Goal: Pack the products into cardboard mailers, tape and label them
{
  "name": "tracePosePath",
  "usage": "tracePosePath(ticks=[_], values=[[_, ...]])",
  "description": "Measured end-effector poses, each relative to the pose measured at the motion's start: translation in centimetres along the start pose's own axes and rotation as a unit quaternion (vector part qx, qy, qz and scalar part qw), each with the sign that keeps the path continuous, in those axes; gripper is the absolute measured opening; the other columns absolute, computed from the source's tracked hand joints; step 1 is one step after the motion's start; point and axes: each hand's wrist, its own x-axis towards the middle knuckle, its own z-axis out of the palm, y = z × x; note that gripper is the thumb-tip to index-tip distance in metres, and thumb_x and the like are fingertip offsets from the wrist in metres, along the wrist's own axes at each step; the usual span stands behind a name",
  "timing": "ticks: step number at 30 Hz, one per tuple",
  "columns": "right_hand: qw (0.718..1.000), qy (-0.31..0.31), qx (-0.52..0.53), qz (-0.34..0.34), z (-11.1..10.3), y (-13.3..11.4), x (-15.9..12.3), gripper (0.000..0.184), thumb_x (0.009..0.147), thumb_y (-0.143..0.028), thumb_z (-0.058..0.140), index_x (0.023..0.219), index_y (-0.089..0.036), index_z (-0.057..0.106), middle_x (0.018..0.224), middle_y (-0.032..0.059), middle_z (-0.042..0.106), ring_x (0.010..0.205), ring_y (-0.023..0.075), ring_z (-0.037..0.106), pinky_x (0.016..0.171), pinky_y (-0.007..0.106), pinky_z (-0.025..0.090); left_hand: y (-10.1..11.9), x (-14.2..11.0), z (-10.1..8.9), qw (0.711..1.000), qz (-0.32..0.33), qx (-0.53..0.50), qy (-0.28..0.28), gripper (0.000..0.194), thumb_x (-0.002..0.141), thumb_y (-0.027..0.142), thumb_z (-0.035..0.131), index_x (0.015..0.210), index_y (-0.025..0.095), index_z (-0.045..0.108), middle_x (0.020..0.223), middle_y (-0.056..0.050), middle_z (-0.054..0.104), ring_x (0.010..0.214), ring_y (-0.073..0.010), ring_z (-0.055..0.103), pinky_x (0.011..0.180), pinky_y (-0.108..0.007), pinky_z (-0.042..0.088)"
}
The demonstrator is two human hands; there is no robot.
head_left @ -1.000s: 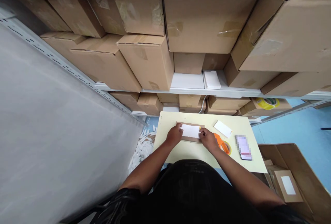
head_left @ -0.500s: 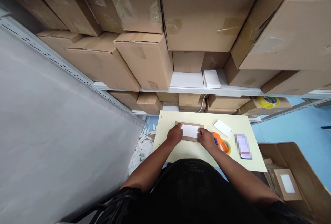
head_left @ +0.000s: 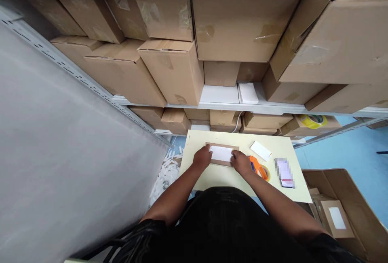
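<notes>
A white label (head_left: pixel 220 153) lies over a small flat brown cardboard box (head_left: pixel 221 162) on the pale yellow table (head_left: pixel 218 179). My left hand (head_left: pixel 202 157) is closed at the label's left end, thumb and fingers pinching its edge. At the opposite end my right hand (head_left: pixel 240 162) pinches the label's right edge, where a bit of yellow shows. Just right of that hand sits an orange tape dispenser (head_left: pixel 257 166) with a roll of clear yellowish tape. Behind it is a stack of white labels (head_left: pixel 261 150). The undersides of my fingers are hidden.
A phone (head_left: pixel 285 172) lies on the table's right side. Shelves with cardboard boxes (head_left: pixel 233 24) rise beyond the table; a yellow tape roll (head_left: pixel 313 121) rests on one box. At right stands a large open carton (head_left: pixel 360 202) holding a labelled box. Paper scraps (head_left: pixel 165 174) cover the floor at left.
My left hand has shifted slightly left, and the label's left end now reaches nearer the box's left edge. The right hand has stayed almost in place. The head view has tilted a little.
</notes>
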Motion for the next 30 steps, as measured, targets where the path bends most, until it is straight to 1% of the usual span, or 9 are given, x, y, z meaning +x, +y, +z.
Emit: tracePosePath(ticks=[5, 8, 10, 13, 15, 19, 25, 27, 30], values=[[0.995, 0.018, 0.097, 0.032, -0.7, 2.3, -0.9, 0.030, 0.092, -0.029, 0.056, 0.116, -0.022, 0.071, 0.106, 0.0057, 0.074, 0.093, 0.0210, 0.067, 0.079, 0.028, 0.046, -1.9, -0.7, 0.0, 0.995, -0.011, -0.087, 0.053, 0.026, 0.098, 0.033, 0.055, 0.120, 0.021, 0.064, 0.117, -0.009, 0.071, 0.103, -0.0223, 0.068, 0.090, -0.032, 0.051], [0.985, 0.032, 0.155, 0.066, -0.5, 4.5, -1.7, 0.033, 0.089, -0.033, 0.056, 0.114, -0.020, 0.071, 0.101, 0.0061, 0.074, 0.092, 0.0232, 0.068, 0.080, 0.031, 0.049, -3.4, -1.3, 0.4, 0.983, -0.029, -0.161, 0.080, 0.031, 0.098, 0.035, 0.056, 0.121, 0.016, 0.066, 0.127, -0.013, 0.068, 0.102, -0.0210, 0.069, 0.094, -0.033, 0.052], [0.977, 0.017, 0.194, 0.089, 0.0, 5.5, -2.1, 0.034, 0.086, -0.033, 0.058, 0.114, -0.020, 0.072, 0.104, 0.0073, 0.075, 0.096, 0.0246, 0.070, 0.084, 0.033, 0.050, -4.0, -1.8, 1.0, 0.973, -0.054, -0.213, 0.064, 0.035, 0.099, 0.038, 0.055, 0.124, 0.015, 0.065, 0.131, -0.015, 0.068, 0.105, -0.0217, 0.070, 0.096, -0.034, 0.052], [0.965, -0.029, 0.247, 0.087, 0.7, 5.9, -2.5, 0.037, 0.083, -0.034, 0.060, 0.116, -0.021, 0.071, 0.107, 0.0073, 0.076, 0.098, 0.0252, 0.071, 0.084, 0.034, 0.051, -4.0, -2.5, 1.8, 0.960, -0.068, -0.270, 0.012, 0.037, 0.102, 0.042, 0.050, 0.123, 0.018, 0.067, 0.123, -0.011, 0.074, 0.110, -0.0229, 0.071, 0.098, -0.034, 0.052], [0.960, -0.055, 0.265, 0.073, 0.7, 5.6, -2.5, 0.038, 0.083, -0.034, 0.060, 0.118, -0.022, 0.070, 0.103, 0.0059, 0.077, 0.093, 0.0245, 0.071, 0.081, 0.033, 0.051, -3.4, -3.0, 1.9, 0.958, -0.058, -0.279, 0.002, 0.037, 0.103, 0.044, 0.048, 0.121, 0.019, 0.069, 0.119, -0.009, 0.076, 0.110, -0.0234, 0.071, 0.097, -0.034, 0.053], [0.958, -0.062, 0.276, 0.056, -0.6, 5.1, -2.4, 0.039, 0.082, -0.032, 0.058, 0.118, -0.023, 0.071, 0.103, 0.0051, 0.078, 0.091, 0.0238, 0.071, 0.079, 0.031, 0.051, -1.3, -4.1, 1.0, 0.962, -0.059, -0.266, 0.037, 0.039, 0.102, 0.044, 0.047, 0.122, 0.020, 0.070, 0.120, -0.009, 0.076, 0.110, -0.0248, 0.071, 0.096, -0.035, 0.052], [0.950, -0.029, 0.310, 0.000, -3.4, 6.7, -1.4, 0.047, 0.093, -0.054, 0.051, 0.119, -0.022, 0.073, 0.109, 0.0064, 0.077, 0.097, 0.0261, 0.070, 0.086, 0.036, 0.054, 3.0, -6.1, -1.0, 0.953, -0.081, -0.270, 0.115, 0.040, 0.102, 0.045, 0.049, 0.126, 0.021, 0.070, 0.124, -0.008, 0.075, 0.112, -0.0243, 0.070, 0.100, -0.035, 0.051], [0.947, -0.021, 0.320, -0.021, -4.3, 7.3, -1.0, 0.049, 0.094, -0.058, 0.049, 0.116, -0.022, 0.074, 0.105, 0.0064, 0.078, 0.094, 0.0266, 0.070, 0.084, 0.036, 0.054, 4.4, -6.7, -1.2, 0.946, -0.083, -0.278, 0.145, 0.040, 0.102, 0.044, 0.050, 0.129, 0.021, 0.068, 0.127, -0.009, 0.074, 0.112, -0.0236, 0.069, 0.101, -0.036, 0.051], [0.943, 0.000, 0.330, -0.047, -5.7, 7.7, -0.9, 0.050, 0.095, -0.059, 0.047, 0.115, -0.022, 0.075, 0.109, 0.0073, 0.078, 0.100, 0.0272, 0.071, 0.086, 0.036, 0.055, 6.2, -7.3, -1.3, 0.936, -0.082, -0.292, 0.179, 0.043, 0.102, 0.044, 0.050, 0.133, 0.018, 0.066, 0.131, -0.011, 0.070, 0.112, -0.0231, 0.068, 0.103, -0.037, 0.050]])
